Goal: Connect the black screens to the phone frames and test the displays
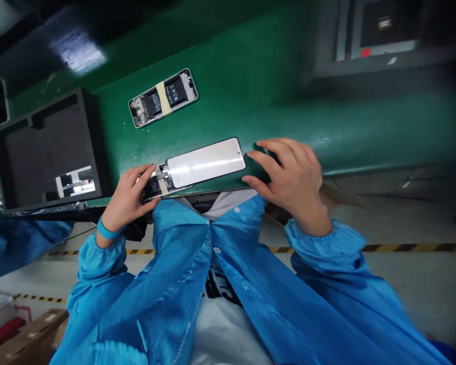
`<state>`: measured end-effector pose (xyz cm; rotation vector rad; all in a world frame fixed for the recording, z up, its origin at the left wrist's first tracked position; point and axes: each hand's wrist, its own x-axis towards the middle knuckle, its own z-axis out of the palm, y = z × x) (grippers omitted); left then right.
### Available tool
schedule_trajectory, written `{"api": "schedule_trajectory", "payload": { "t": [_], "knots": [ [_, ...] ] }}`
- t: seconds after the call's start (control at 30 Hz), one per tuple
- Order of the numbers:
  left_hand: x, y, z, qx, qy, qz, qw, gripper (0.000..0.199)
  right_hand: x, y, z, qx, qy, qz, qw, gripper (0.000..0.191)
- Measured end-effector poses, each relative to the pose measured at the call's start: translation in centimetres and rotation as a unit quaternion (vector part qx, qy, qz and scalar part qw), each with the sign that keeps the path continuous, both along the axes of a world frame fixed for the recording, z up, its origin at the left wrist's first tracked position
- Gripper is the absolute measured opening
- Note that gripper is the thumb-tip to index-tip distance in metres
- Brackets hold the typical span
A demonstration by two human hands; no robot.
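An opened phone body [160, 186] with a dark battery and a pale strip lies at the front edge of the green bench. My left hand [127, 192] grips its left end, thumb on the near side and fingers on the far side. A phone screen [207, 161] with a white face overlaps the body's right part and extends to the right. Just beyond the screen's right end is my right hand [289, 175], open, fingers curved and apart, touching nothing that I can see. How the screen joins the body is hidden beneath it.
Farther back on the green bench [228, 106] lies a second opened phone [163, 98] with a cream strip across it. A black foam tray [41, 147] on the left holds some phone parts. Another dark tray [327, 61], blurred, stands at the back right. A blue sleeve [23, 243] shows at far left.
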<state>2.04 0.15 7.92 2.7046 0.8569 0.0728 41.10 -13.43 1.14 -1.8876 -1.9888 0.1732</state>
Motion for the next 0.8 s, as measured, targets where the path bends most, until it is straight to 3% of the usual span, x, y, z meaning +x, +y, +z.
{"api": "schedule_trajectory", "payload": {
  "t": [0.2,0.4,0.57,0.8],
  "knots": [
    [0.1,0.0,0.0,-0.002,-0.006,-0.01,1.0,0.084,0.1,0.0,-0.2,0.011,0.006,0.019,1.0,0.056],
    [0.5,-0.1,-0.2,0.005,-0.031,-0.005,0.999,0.092,-0.2,-0.2,-1.0,0.082,-0.02,0.06,0.995,0.054],
    [3.5,-0.3,-0.8,0.037,-0.061,-0.011,0.997,0.106,-0.5,-0.3,-1.0,0.084,-0.019,0.05,0.995,0.053],
    [7.2,-0.5,-0.9,0.034,-0.042,-0.019,0.998,0.091,-0.7,-0.2,-0.7,0.097,-0.036,0.047,0.994,0.055]
  ]
}}
